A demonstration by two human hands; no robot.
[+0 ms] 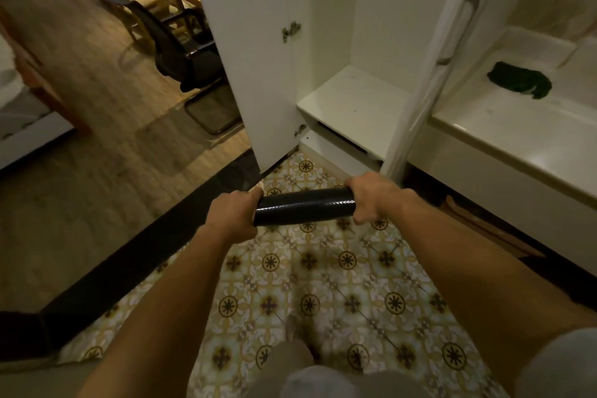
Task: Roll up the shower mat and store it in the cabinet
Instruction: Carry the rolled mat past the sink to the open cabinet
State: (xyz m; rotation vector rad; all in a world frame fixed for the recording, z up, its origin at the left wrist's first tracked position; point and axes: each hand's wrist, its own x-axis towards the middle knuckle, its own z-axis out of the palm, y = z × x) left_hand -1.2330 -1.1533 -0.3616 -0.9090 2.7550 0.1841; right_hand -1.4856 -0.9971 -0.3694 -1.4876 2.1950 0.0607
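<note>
Shower mat [305, 206]: rolled into a tight black glossy tube, held level above the patterned tile floor [326, 284], just near of the open cabinet.
Left hand [232, 216]: wrapped over the left end of the roll, fingers clamped on it, back of the hand up.
Right hand [376, 195]: wrapped over the right end of the roll, fingers [365, 215] curled under and clamped on it.
Cabinet [365, 26]: tall, white, straight ahead beyond the roll; interior bare and white.
Left cabinet door [245, 52]: swung wide open toward the near left, hinge showing on its inner edge.
Right cabinet door [442, 52]: open, seen edge-on, with a long metal handle [460, 27] on its right face.
Shelf [355, 97]: low and white inside the cabinet, with a dark gap just beneath its front edge.
Bathtub [504, 142]: white, right of the cabinet, running off to the near right.
Green cloth [520, 79]: dark, bunched, lying on the far part of the tub.
Wooden floor [97, 126]: left of a dark threshold strip [139, 255] that borders the tiles.
Black chair [181, 52]: far left, beyond the open door, beside wooden furniture.
</note>
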